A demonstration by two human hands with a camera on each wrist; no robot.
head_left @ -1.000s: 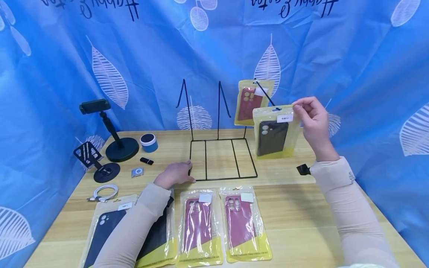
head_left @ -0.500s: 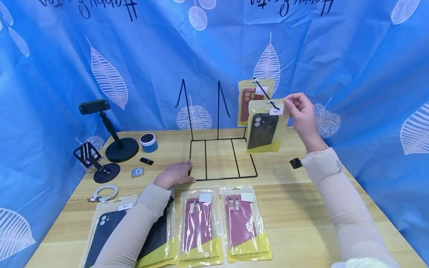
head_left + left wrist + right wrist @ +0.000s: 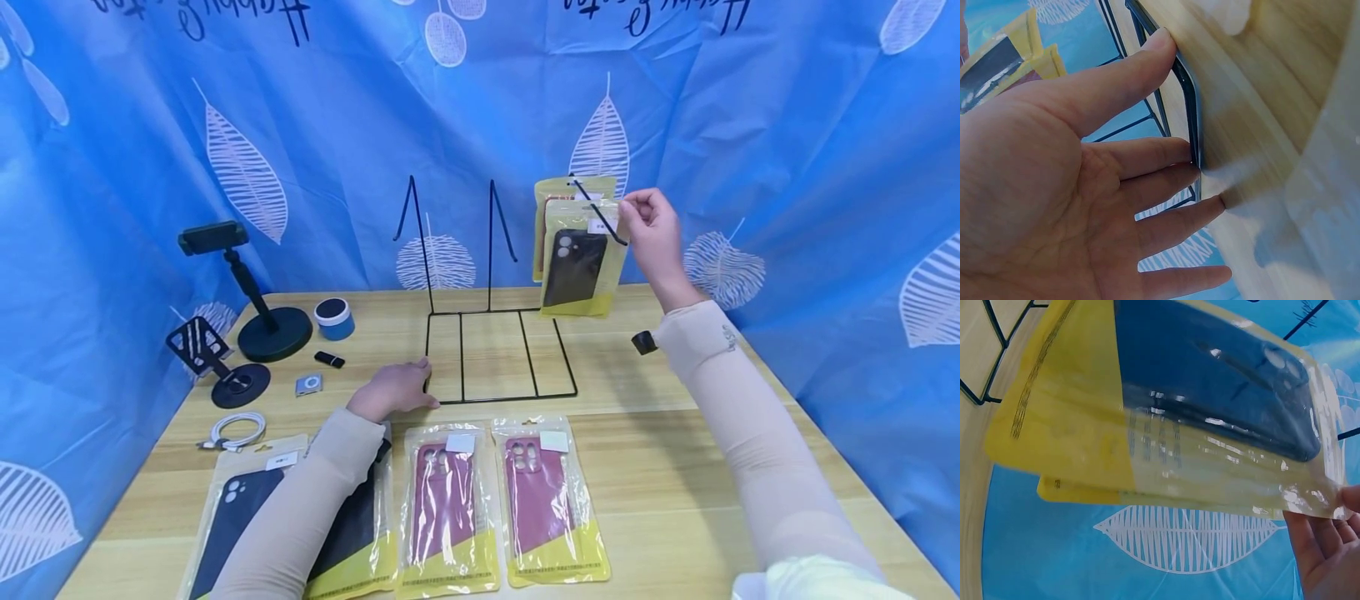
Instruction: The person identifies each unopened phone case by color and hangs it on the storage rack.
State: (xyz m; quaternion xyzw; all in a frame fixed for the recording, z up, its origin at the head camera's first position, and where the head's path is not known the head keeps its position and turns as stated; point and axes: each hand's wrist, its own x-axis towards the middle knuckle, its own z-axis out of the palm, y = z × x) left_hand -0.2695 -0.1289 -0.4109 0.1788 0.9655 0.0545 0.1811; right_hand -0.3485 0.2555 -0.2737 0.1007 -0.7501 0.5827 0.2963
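Observation:
My right hand [image 3: 657, 237] pinches the top right corner of a clear and yellow bag [image 3: 576, 307] holding a dark phone case [image 3: 576, 267]. The right wrist view shows that phone case [image 3: 1210, 381] inside the bag, with thumb and fingers at its corner. The rack's right hook [image 3: 609, 227] passes through the bag's top. Behind it, another bagged phone case [image 3: 542, 225] hangs on the same hook, mostly covered. With fingers extended, my left hand [image 3: 392, 390] rests at the left side of the black wire rack [image 3: 462, 358]; its thumb [image 3: 1159, 47] touches the base wire.
Two bagged red phone cases [image 3: 444, 500] and two bagged dark ones [image 3: 243, 508] lie along the front. At left are a tall phone stand [image 3: 273, 333], a folding stand [image 3: 238, 385], a coiled white cable [image 3: 238, 432], a blue speaker [image 3: 334, 320] and small gadgets. A blue curtain [image 3: 337, 125] hangs behind.
My right hand has moved away and to the left, sliding the bagged dark case back along the hook toward the hanging red one. The left hand has stayed on the rack.

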